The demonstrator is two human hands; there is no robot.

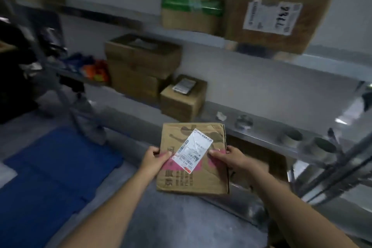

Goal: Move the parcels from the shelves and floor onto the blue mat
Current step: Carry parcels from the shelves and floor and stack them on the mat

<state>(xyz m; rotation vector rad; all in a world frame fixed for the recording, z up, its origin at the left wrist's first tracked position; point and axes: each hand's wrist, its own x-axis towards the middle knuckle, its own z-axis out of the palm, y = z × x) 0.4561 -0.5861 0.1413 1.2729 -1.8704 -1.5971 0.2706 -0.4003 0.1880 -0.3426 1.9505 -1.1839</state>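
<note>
I hold a flat brown cardboard parcel [201, 175] with a white shipping label and pink tape in front of me, over the grey floor. My left hand [155, 157] grips its left edge and my right hand [229, 157] grips its right edge. The blue mat [52, 177] lies on the floor to my lower left with nothing on its visible part. On the top shelf stand a box with green tape [193, 4] and a labelled box [279, 14]. The middle shelf carries a stack of large boxes [141, 66] and a small box [183, 96].
A metal shelf rack [302, 147] runs along the wall at the right, with tape rolls [289, 137] near its front edge. Another brown box [259, 165] sits under the lower shelf. Dark objects and colourful packets [88, 68] crowd the left side.
</note>
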